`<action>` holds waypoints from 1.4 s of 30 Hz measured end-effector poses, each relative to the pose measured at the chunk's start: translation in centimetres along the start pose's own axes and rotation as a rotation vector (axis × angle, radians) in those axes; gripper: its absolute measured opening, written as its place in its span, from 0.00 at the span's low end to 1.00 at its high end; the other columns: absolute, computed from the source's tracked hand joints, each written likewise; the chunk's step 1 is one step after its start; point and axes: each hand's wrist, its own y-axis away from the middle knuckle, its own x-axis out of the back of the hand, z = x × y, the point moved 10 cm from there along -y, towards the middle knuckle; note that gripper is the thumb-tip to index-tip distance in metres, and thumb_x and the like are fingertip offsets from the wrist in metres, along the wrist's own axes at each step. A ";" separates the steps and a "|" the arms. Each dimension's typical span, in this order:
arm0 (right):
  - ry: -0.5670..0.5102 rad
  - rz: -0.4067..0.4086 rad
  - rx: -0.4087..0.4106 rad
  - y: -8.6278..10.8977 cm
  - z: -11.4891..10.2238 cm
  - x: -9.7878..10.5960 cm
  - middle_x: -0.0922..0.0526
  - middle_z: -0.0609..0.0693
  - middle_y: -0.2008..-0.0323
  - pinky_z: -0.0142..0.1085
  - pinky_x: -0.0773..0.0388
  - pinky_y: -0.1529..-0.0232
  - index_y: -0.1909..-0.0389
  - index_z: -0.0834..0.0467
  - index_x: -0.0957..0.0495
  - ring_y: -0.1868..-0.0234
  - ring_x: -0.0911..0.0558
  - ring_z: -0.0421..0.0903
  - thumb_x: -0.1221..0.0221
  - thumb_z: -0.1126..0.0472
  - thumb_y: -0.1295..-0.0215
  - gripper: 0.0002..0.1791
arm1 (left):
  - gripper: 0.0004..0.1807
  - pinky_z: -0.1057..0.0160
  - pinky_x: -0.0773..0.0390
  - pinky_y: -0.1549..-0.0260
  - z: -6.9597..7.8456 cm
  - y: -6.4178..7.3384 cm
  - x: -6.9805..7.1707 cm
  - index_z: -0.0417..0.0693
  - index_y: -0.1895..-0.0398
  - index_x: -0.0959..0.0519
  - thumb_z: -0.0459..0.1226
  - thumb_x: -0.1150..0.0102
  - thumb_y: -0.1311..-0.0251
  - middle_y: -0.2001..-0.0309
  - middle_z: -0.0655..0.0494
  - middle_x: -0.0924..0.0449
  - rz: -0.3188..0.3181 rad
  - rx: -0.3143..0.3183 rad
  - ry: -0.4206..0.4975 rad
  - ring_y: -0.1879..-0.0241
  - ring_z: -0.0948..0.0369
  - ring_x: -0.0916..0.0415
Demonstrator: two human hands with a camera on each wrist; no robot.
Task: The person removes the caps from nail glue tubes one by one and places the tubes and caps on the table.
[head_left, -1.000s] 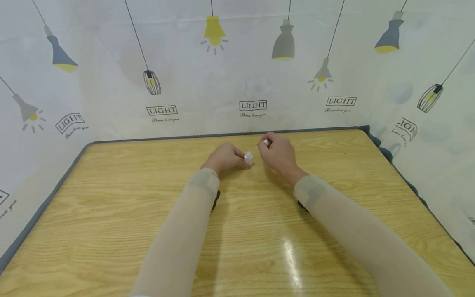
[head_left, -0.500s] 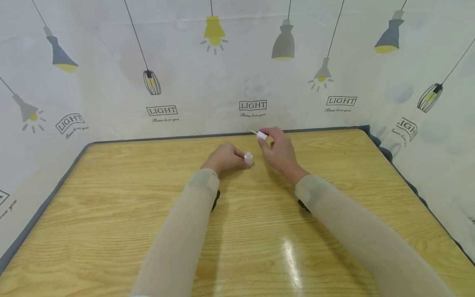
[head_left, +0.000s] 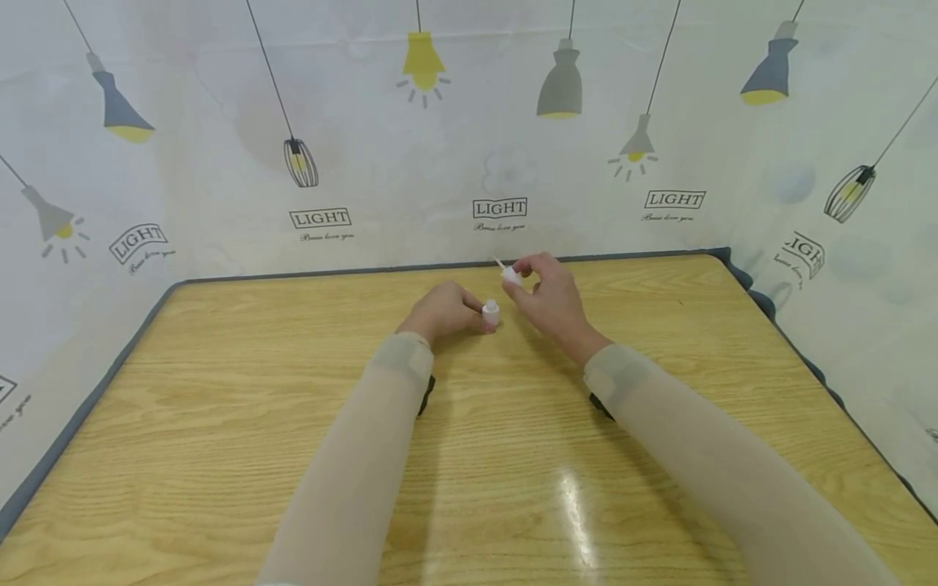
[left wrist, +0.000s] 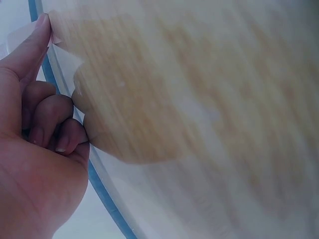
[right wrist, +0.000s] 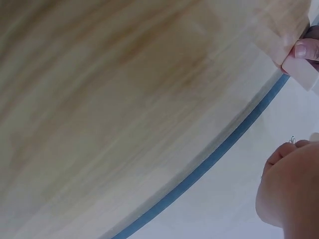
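Observation:
My left hand (head_left: 445, 312) holds a small whitish bottle (head_left: 490, 314) upright at the far middle of the table, its narrow neck uncovered. In the right wrist view, that bottle (right wrist: 301, 72) looks pale pink under the thumb of the left hand (right wrist: 308, 48). Just right of it and a bit higher, my right hand (head_left: 551, 299) pinches a white cap (head_left: 511, 277) between thumb and fingers. A thin pale stick (head_left: 498, 263) juts from the cap, tilted up and to the left. Seen from the left wrist, the left hand's (left wrist: 45, 124) other fingers are curled near the table.
The wood-grain table (head_left: 293, 423) has a dark blue edge (head_left: 315, 272) along its back. Close behind it stands a pale cloth wall (head_left: 410, 179) printed with lamps. Light glares off the table between my forearms.
My right hand has turned the cap so its stick swings from pointing down-left to up-left. It rose, then dipped slightly toward the bottle. The left hand and bottle have stayed in place.

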 end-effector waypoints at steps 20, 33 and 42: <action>0.108 -0.286 -0.256 0.3 3.3 -3.0 0.14 0.55 0.54 0.42 0.20 0.52 0.50 0.60 0.18 0.55 0.19 0.50 0.35 0.55 0.29 0.14 | 0.23 0.47 0.30 0.27 -0.2 0.2 0.6 0.57 0.45 0.11 0.52 0.24 0.41 0.35 0.57 0.16 0.088 0.016 0.068 0.35 0.54 0.23; 0.124 -0.387 -0.287 0.6 4.2 -4.0 0.13 0.57 0.51 0.42 0.20 0.51 0.49 0.59 0.17 0.53 0.18 0.50 0.35 0.53 0.28 0.16 | 0.22 0.47 0.30 0.26 0.2 -0.1 0.6 0.51 0.45 0.11 0.47 0.23 0.40 0.35 0.53 0.15 0.047 -0.002 0.037 0.34 0.52 0.23; 0.133 -0.402 -0.287 0.7 4.2 -3.9 0.13 0.56 0.53 0.39 0.22 0.55 0.50 0.58 0.17 0.55 0.19 0.49 0.35 0.53 0.28 0.14 | 0.22 0.47 0.30 0.27 -0.1 -0.5 0.6 0.53 0.45 0.10 0.49 0.22 0.41 0.35 0.55 0.16 0.055 0.015 0.027 0.34 0.53 0.24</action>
